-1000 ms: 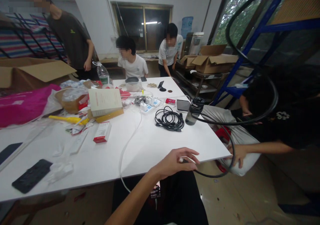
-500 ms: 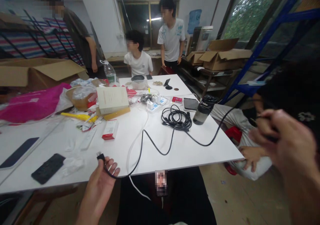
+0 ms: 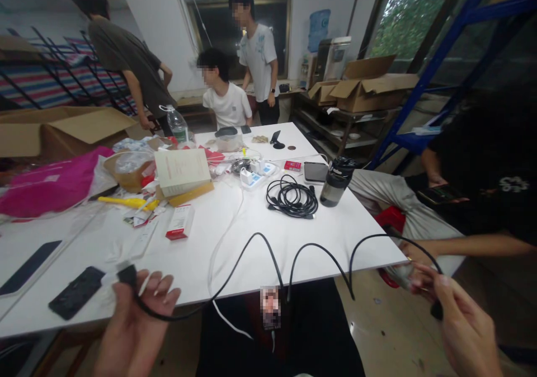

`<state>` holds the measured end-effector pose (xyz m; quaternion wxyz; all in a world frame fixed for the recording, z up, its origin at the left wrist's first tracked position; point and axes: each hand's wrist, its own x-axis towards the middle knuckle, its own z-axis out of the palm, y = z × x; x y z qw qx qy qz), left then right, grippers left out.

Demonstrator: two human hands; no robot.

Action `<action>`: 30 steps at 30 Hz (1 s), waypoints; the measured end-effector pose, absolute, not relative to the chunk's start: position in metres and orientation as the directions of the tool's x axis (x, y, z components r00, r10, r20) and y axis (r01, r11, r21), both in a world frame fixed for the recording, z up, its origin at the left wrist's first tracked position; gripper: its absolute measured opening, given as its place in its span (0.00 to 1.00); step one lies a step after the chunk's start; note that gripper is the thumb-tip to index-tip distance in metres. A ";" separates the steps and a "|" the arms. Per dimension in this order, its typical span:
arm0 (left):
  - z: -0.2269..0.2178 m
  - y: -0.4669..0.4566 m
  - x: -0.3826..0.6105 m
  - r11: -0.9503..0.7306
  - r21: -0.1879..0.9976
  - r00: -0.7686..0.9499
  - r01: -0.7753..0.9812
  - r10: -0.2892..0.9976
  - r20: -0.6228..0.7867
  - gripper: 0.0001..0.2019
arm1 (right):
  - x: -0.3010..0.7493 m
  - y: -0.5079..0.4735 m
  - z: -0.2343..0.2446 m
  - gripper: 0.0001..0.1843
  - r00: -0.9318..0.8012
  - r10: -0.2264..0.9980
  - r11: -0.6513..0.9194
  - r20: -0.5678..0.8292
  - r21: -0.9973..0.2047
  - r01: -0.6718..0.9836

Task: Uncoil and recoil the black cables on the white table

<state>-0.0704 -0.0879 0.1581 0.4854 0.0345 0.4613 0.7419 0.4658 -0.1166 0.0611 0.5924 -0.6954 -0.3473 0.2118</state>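
Observation:
A black cable point(image 3: 318, 246) runs in loose waves between my two hands, across the near edge of the table. My left hand point(image 3: 140, 307) pinches it just behind a plug point(image 3: 126, 273) with a metal tip, which points away from me. In my right hand point(image 3: 464, 315) the cable's other end is gripped, and a dark end piece point(image 3: 437, 310) shows below the fingers. A separate coil of black cables point(image 3: 293, 197) lies on the table beyond, touched by neither hand.
On the white table point(image 3: 235, 243) are a black phone point(image 3: 78, 292), a red and white box point(image 3: 180, 222), a power strip point(image 3: 257, 174) and a dark bottle point(image 3: 336, 182). A seated person point(image 3: 495, 198) is close on my right. Another phone point(image 3: 271, 310) is at my lap.
My right hand has come down and inward, drawing the cable off the coil area. My left hand has moved slightly left and down. The standing people have shifted.

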 end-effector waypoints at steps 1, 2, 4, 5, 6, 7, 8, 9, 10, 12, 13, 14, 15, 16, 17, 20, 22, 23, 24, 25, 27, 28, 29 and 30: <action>0.151 -0.081 -0.057 -0.079 0.707 -0.510 -0.703 0.748 -0.424 0.14 | 0.459 -0.119 0.058 0.29 0.645 0.752 -0.083 0.135 -0.952 0.295; 0.143 -0.075 -0.043 -0.029 0.674 -0.472 -0.738 0.737 -0.485 0.14 | 0.448 -0.121 0.055 0.30 0.609 0.778 -0.091 0.155 -0.931 0.354; 0.125 -0.066 -0.013 0.064 0.580 -0.363 -0.812 0.724 -0.587 0.17 | 0.418 -0.123 0.050 0.29 0.498 0.847 -0.058 0.184 -0.901 0.430; 0.117 -0.063 0.003 0.110 0.538 -0.297 -0.836 0.733 -0.612 0.18 | 0.399 -0.123 0.049 0.27 0.434 0.880 -0.022 0.192 -0.897 0.441; 0.109 -0.061 0.018 0.155 0.511 -0.239 -0.845 0.746 -0.621 0.17 | 0.378 -0.123 0.050 0.25 0.365 0.912 0.010 0.186 -0.900 0.435; 0.102 -0.060 0.033 0.193 0.497 -0.186 -0.846 0.767 -0.614 0.16 | 0.356 -0.122 0.051 0.23 0.295 0.937 0.047 0.186 -0.905 0.423; 0.097 -0.060 0.047 0.233 0.486 -0.133 -0.842 0.783 -0.608 0.15 | 0.333 -0.122 0.053 0.21 0.219 0.958 0.085 0.185 -0.912 0.401; 0.094 -0.059 0.059 0.270 0.472 -0.086 -0.839 0.792 -0.604 0.14 | 0.312 -0.121 0.056 0.20 0.123 0.972 0.137 0.198 -0.913 0.384; 0.092 -0.059 0.070 0.300 0.454 -0.045 -0.839 0.793 -0.608 0.15 | 0.292 -0.120 0.059 0.19 0.020 0.977 0.188 0.210 -0.907 0.376; 0.095 -0.059 0.086 0.353 0.408 0.027 -0.842 0.783 -0.622 0.16 | 0.259 -0.119 0.065 0.19 -0.182 0.945 0.324 0.273 -0.859 0.396; 0.098 -0.058 0.091 0.370 0.393 0.050 -0.842 0.778 -0.626 0.15 | 0.247 -0.118 0.067 0.19 -0.265 0.911 0.406 0.318 -0.811 0.421; 0.104 -0.057 0.094 0.381 0.385 0.069 -0.841 0.780 -0.622 0.14 | 0.239 -0.116 0.070 0.19 -0.328 0.870 0.486 0.367 -0.748 0.452; 0.110 -0.057 0.095 0.382 0.383 0.086 -0.841 0.794 -0.602 0.13 | 0.234 -0.115 0.074 0.20 -0.374 0.830 0.555 0.413 -0.675 0.486; 0.117 -0.056 0.095 0.373 0.382 0.106 -0.846 0.818 -0.565 0.13 | 0.232 -0.112 0.079 0.20 -0.405 0.794 0.608 0.454 -0.598 0.522; 0.125 -0.056 0.093 0.359 0.375 0.134 -0.855 0.850 -0.510 0.13 | 0.232 -0.110 0.084 0.19 -0.429 0.763 0.645 0.483 -0.524 0.557; 0.146 -0.054 0.087 0.321 0.329 0.226 -0.888 0.928 -0.297 0.11 | 0.238 -0.101 0.105 0.15 -0.489 0.694 0.702 0.528 -0.349 0.620; 0.154 -0.052 0.085 0.300 0.318 0.243 -0.899 0.948 -0.207 0.10 | 0.243 -0.096 0.117 0.13 -0.502 0.657 0.721 0.562 -0.274 0.637; 0.156 -0.051 0.085 0.289 0.323 0.237 -0.901 0.953 -0.190 0.10 | 0.245 -0.093 0.120 0.12 -0.496 0.645 0.722 0.582 -0.250 0.645; 0.155 -0.050 0.086 0.281 0.333 0.229 -0.900 0.955 -0.187 0.10 | 0.247 -0.091 0.120 0.12 -0.485 0.638 0.717 0.597 -0.231 0.658; 0.151 -0.048 0.087 0.280 0.352 0.223 -0.893 0.955 -0.195 0.10 | 0.248 -0.089 0.117 0.12 -0.477 0.638 0.707 0.605 -0.214 0.674; 0.135 -0.045 0.088 0.287 0.420 0.202 -0.861 0.950 -0.237 0.14 | 0.251 -0.083 0.103 0.14 -0.470 0.652 0.677 0.595 -0.179 0.714; 0.122 -0.043 0.087 0.284 0.476 0.172 -0.832 0.949 -0.265 0.19 | 0.253 -0.080 0.092 0.16 -0.467 0.666 0.659 0.582 -0.164 0.734; 0.107 -0.041 0.086 0.275 0.549 0.126 -0.789 0.947 -0.294 0.25 | 0.255 -0.077 0.079 0.17 -0.462 0.682 0.640 0.566 -0.157 0.753; 0.089 -0.039 0.083 0.258 0.639 0.058 -0.725 0.947 -0.317 0.30 | 0.258 -0.074 0.066 0.17 -0.453 0.700 0.621 0.551 -0.157 0.768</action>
